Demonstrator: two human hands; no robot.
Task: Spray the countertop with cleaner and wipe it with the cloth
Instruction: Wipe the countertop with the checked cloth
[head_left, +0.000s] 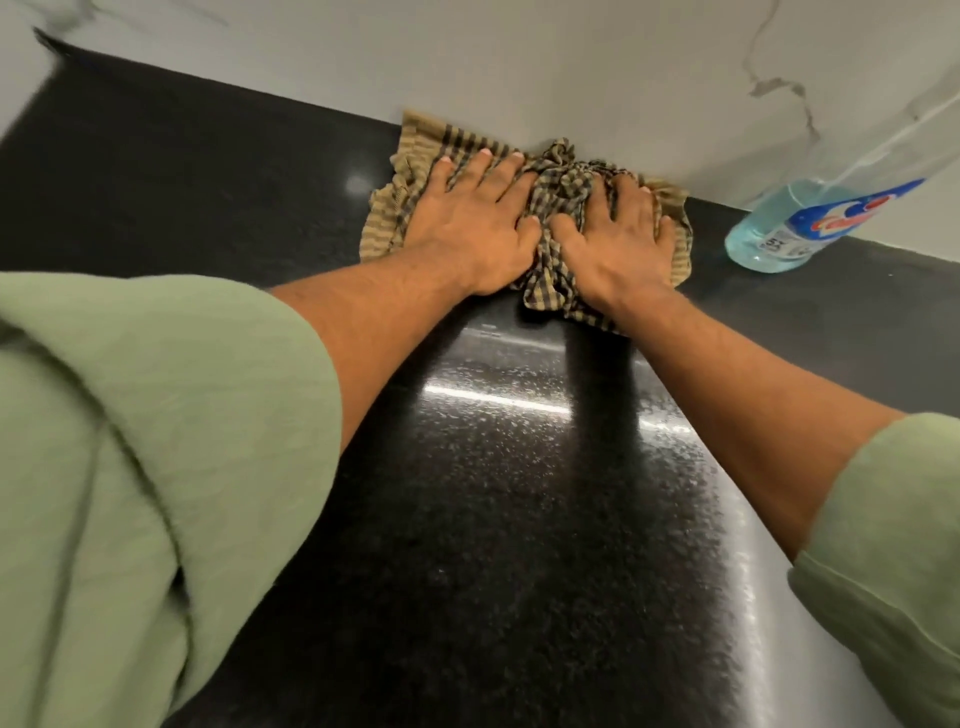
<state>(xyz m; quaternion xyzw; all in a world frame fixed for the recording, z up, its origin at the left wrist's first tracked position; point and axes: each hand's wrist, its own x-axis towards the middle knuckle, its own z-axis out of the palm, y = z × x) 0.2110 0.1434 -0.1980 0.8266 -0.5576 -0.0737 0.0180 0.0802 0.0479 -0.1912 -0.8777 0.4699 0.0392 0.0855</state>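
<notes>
A tan and black checked cloth (563, 182) lies bunched on the black speckled countertop (493, 519), pushed up against the white back wall. My left hand (475, 218) presses flat on the cloth's left half with fingers spread. My right hand (623, 236) presses on its right half, thumb tucked into the bunched middle. A clear cleaner bottle (810, 218) with blue liquid and a blue, white and red label stands on the counter to the right, against the wall. The counter in front of the cloth shines wet.
The white marble-veined wall (571, 67) runs along the back of the counter. My green sleeves cover the lower left and lower right of the view. Dark counter stretches away to the left of the cloth.
</notes>
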